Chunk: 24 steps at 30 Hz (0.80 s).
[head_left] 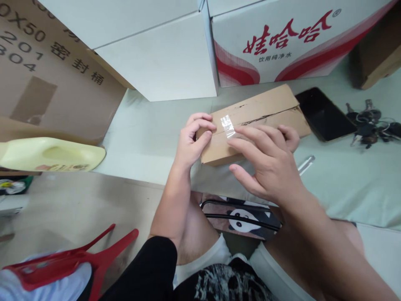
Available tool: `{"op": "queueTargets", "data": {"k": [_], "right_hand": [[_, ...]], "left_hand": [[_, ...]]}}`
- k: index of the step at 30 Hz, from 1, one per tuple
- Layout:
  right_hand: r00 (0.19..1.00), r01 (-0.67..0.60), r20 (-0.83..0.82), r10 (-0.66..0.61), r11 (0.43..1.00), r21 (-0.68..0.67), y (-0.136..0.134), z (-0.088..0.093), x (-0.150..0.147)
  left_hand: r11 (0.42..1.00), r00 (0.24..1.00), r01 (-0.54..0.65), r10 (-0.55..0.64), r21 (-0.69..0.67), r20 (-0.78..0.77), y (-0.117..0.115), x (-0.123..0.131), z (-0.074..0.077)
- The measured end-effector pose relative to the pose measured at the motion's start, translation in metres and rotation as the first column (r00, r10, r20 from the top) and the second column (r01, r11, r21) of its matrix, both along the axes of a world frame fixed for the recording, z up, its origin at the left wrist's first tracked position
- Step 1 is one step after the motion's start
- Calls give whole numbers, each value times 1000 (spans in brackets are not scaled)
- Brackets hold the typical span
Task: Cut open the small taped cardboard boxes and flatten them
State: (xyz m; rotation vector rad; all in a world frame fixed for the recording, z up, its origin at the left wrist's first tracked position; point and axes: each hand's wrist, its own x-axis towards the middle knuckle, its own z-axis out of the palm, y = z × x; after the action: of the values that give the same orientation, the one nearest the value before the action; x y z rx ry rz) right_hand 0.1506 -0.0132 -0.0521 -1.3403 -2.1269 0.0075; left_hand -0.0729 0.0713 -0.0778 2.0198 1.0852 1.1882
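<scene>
A small brown cardboard box [260,106] lies at a slant on the pale green cloth, its top flaps meeting along a torn, dark-marked seam. Across that seam, near the left end, sticks a short strip of clear tape [227,125]. My left hand [196,136] grips the box's left end, thumb on top and fingers curled at the edge. Over the near side of the box is my right hand [266,156], fingers spread, with the index fingertip at the tape. Just right of that wrist lies a slim, clear stick-like object [306,164], partly hidden by the hand.
Beyond the box's right end lie a black phone [326,113] and a bunch of keys [372,123]. A white and red carton [282,46] and white drawers [163,58] stand behind. At left are a large carton [59,79], a yellow bottle [53,154] and a red stool [72,263].
</scene>
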Motion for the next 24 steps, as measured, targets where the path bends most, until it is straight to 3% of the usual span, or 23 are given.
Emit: {"op": "queueTargets", "data": {"k": [4, 7, 9, 12, 15, 18, 19, 21, 22, 24], "right_hand": [[998, 6, 70, -5, 1000, -5, 1, -3, -2], [1000, 25, 5, -25, 997, 71, 3, -7, -3], [997, 40, -64, -31, 989, 144, 4, -9, -3], [991, 29, -131, -1, 977, 213, 7, -9, -4], [967, -45, -236, 94, 978, 205, 7, -6, 0], [851, -89, -491, 187, 972, 216, 7, -2, 15], [802, -39, -576, 160, 976, 216, 7, 0, 22], [762, 180, -644, -67, 977, 111, 7, 5, 41], [764, 324, -590, -261, 946, 1, 7, 9, 51], [768, 530, -254, -588, 806, -264, 9, 15, 69]], "left_hand": [[998, 997, -15, 19, 66, -68, -3, 0, 5], [979, 979, -21, 61, 201, -197, -10, 2, 17], [961, 958, 57, 23, 269, -285, -14, 5, 26], [955, 916, 195, -96, 225, -388, -18, 7, 34], [960, 876, 225, -124, 168, -466, -18, 6, 34], [949, 852, 255, -129, 187, -508, -18, 3, 30], [945, 847, 266, -135, 192, -514, -18, 2, 29], [942, 841, 282, -151, 181, -519, -19, 1, 28], [943, 838, 287, -162, 167, -522, -19, 1, 29], [944, 834, 298, -185, 141, -520, -19, 1, 30]]}}
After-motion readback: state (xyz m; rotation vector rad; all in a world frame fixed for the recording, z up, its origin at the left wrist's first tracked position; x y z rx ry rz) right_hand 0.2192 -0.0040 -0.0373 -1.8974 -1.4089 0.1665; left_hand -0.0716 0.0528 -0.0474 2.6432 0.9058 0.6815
